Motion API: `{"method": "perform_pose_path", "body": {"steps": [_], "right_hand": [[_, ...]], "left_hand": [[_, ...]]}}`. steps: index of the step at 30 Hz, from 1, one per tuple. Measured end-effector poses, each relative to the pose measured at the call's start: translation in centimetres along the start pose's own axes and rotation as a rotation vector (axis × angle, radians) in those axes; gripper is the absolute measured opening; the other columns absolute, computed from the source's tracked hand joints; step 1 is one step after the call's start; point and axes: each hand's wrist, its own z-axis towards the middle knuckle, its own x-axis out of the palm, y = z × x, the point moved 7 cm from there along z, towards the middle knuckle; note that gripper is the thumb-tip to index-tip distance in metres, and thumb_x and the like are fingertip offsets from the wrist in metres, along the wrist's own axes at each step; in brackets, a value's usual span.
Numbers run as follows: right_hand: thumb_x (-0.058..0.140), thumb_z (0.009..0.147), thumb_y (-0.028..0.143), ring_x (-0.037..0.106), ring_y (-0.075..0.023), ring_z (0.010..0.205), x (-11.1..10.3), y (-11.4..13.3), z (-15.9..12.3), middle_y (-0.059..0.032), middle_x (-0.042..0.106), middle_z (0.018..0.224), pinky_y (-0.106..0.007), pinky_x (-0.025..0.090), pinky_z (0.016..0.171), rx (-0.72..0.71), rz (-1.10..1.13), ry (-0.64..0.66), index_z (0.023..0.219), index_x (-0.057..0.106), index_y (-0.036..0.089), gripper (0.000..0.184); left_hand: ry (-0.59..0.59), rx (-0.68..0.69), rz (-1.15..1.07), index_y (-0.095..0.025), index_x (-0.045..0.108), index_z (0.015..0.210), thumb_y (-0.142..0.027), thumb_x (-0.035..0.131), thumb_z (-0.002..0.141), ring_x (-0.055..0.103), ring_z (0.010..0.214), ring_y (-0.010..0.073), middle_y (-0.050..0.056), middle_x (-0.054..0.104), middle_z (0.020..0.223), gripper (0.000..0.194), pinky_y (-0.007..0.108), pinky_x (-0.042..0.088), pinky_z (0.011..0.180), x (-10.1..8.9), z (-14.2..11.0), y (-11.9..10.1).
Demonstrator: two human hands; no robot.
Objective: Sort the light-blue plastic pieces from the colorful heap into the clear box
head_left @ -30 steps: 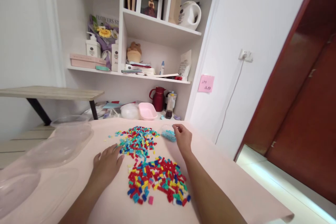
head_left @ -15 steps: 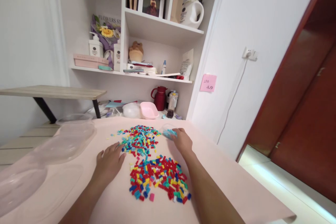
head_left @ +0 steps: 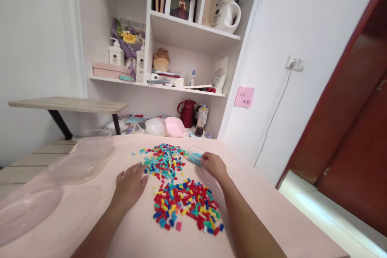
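Two heaps of small colourful toy bricks lie on the pink-covered table: a far brick heap [head_left: 166,159] and a near brick heap [head_left: 187,201]. My left hand [head_left: 130,183] rests palm down at the left edge of the far heap, fingers spread, holding nothing. Right of that heap is a small clear plastic container [head_left: 195,150] with light blue bricks [head_left: 195,159] in it. My right hand [head_left: 214,166] is closed at the container's right edge, thumb and fingers pinching its rim; the fingertips are partly hidden.
Several clear plastic containers [head_left: 74,165] line the table's left side. Behind the heaps are a pink tray [head_left: 175,127], a dark red jug [head_left: 188,113] and a bottle [head_left: 200,123]. A white shelf unit [head_left: 193,28] rises at the back; a wooden stand [head_left: 69,104] is at the left.
The camera view has turned slightly left. My right hand and the clear container have come a little nearer to me. My left hand stays beside the far heap.
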Motion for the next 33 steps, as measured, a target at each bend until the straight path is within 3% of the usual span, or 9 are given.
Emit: {"method": "perform_pose_path", "body": {"steps": [3, 6, 9, 12, 17, 23, 29, 33], "right_hand": [[0.052, 0.080, 0.028, 0.063, -0.0147, 0.067, 0.2, 0.0, -0.3, -0.0005, 0.070, 0.084, -0.021, 0.037, 0.054, -0.008, 0.012, 0.052, 0.095, 0.068, 0.027, 0.022], [0.052, 0.081, 0.028, 0.063, -0.0116, 0.061, 0.3, 0.0, -0.8, 0.0003, 0.070, 0.099, -0.021, 0.040, 0.055, -0.044, 0.033, 0.096, 0.115, 0.060, 0.031, 0.035], [0.054, 0.081, 0.029, 0.066, -0.0166, 0.083, -0.7, 0.4, -1.3, -0.0011, 0.061, 0.123, -0.023, 0.045, 0.064, -0.076, -0.032, 0.013, 0.131, 0.047, 0.034, 0.051], [0.050, 0.084, 0.031, 0.060, -0.0222, 0.105, -2.2, 1.4, -1.9, -0.0005, 0.052, 0.135, -0.029, 0.047, 0.072, -0.082, -0.138, -0.117, 0.136, 0.041, 0.036, 0.053], [0.048, 0.087, 0.030, 0.061, -0.0231, 0.099, -3.2, 4.4, -2.2, 0.0003, 0.047, 0.140, -0.033, 0.048, 0.073, -0.205, -0.196, -0.171, 0.133, 0.045, 0.036, 0.047], [0.051, 0.087, 0.027, 0.062, -0.0113, 0.073, -0.1, 8.1, -2.2, -0.0027, 0.052, 0.130, -0.028, 0.050, 0.075, -0.545, 0.102, -0.034, 0.117, 0.060, 0.032, 0.032], [0.046, 0.088, 0.019, 0.060, -0.0165, 0.095, 4.2, 9.3, -1.9, -0.0053, 0.049, 0.129, -0.029, 0.050, 0.080, -0.645, 0.171, 0.040, 0.124, 0.056, 0.029, 0.038], [0.045, 0.092, 0.027, 0.056, -0.0190, 0.102, 5.3, 9.1, -2.0, -0.0063, 0.053, 0.123, -0.030, 0.049, 0.083, -0.690, 0.146, 0.034, 0.126, 0.055, 0.030, 0.035]], "left_hand": [[0.000, 0.002, -0.001, -0.028, 0.052, 0.127, -0.031, 0.035, 0.091, 0.043, 0.129, 0.0225, 0.006, 0.049, 0.141, 0.040, 0.050, 0.025, 0.106, -0.1, 0.0, -0.1], [0.006, 0.003, 0.001, -0.029, 0.051, 0.128, -0.032, 0.035, 0.091, 0.042, 0.129, 0.0223, 0.006, 0.048, 0.141, 0.040, 0.049, 0.025, 0.106, -0.2, -0.1, -0.2], [0.019, 0.000, 0.009, -0.028, 0.050, 0.129, -0.032, 0.035, 0.091, 0.041, 0.130, 0.0222, 0.006, 0.047, 0.142, 0.041, 0.049, 0.024, 0.107, -0.2, -0.2, -0.2], [0.039, 0.007, 0.019, -0.028, 0.049, 0.130, -0.030, 0.035, 0.091, 0.041, 0.130, 0.0221, 0.006, 0.047, 0.143, 0.042, 0.048, 0.023, 0.107, -0.1, -0.3, -0.3], [0.098, -0.005, 0.049, -0.027, 0.045, 0.134, -0.030, 0.034, 0.091, 0.039, 0.131, 0.0218, 0.006, 0.044, 0.145, 0.045, 0.048, 0.021, 0.109, 0.0, -0.2, -0.5], [0.151, -0.059, 0.040, -0.026, 0.035, 0.141, -0.033, 0.032, 0.090, 0.034, 0.135, 0.0210, 0.006, 0.039, 0.148, 0.051, 0.048, 0.017, 0.111, 0.8, 0.2, -0.2], [0.031, -0.040, 0.013, -0.027, 0.028, 0.144, -0.038, 0.028, 0.090, 0.033, 0.135, 0.0201, 0.005, 0.038, 0.147, 0.055, 0.047, 0.017, 0.112, 1.6, 0.0, 0.3], [-0.013, 0.085, 0.011, -0.036, 0.023, 0.144, -0.043, 0.031, 0.089, 0.036, 0.133, 0.0207, 0.001, 0.037, 0.147, 0.056, 0.048, 0.021, 0.110, 2.0, -0.4, -0.2]]}}
